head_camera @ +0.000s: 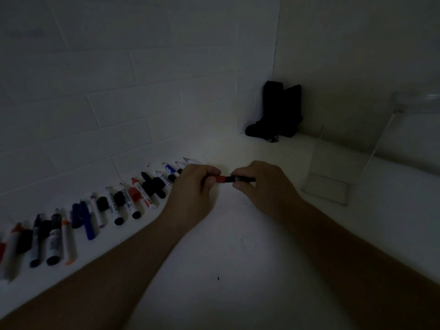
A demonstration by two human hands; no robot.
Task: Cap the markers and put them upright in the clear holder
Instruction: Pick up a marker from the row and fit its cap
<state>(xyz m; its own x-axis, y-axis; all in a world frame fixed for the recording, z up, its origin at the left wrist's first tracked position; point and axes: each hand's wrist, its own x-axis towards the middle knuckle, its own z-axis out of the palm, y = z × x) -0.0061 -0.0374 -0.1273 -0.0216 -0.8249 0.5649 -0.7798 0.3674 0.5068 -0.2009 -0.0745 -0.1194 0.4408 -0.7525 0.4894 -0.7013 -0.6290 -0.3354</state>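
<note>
Marker (234,179) at frame centre, held level above the white counter (238,246): thin dark barrel, slim cylinder, with a red cap (219,178) at its left end. Cannot tell whether the cap is fully seated. Left hand (194,184) pinches the red cap, fingers curled round it. Right hand (258,184) grips the dark barrel, fingers curled over it, the barrel's end poking out right of the hand. Both forearms run in from the bottom edge.

Clear holder (333,172) right of centre, transparent acrylic, boxy with straight edges, standing on the counter near the right wall; hard to make out its openings in the dim light.

Row of loose markers (100,208) lies along the base of the tiled wall (119,79), from lower left up to the left hand: white barrels with printed labels, black, blue, red and orange ends. Label writing too blurred to read.

Black soft object (278,110) stands in the corner, upper centre-right; shape unclear. Scene very dark.
</note>
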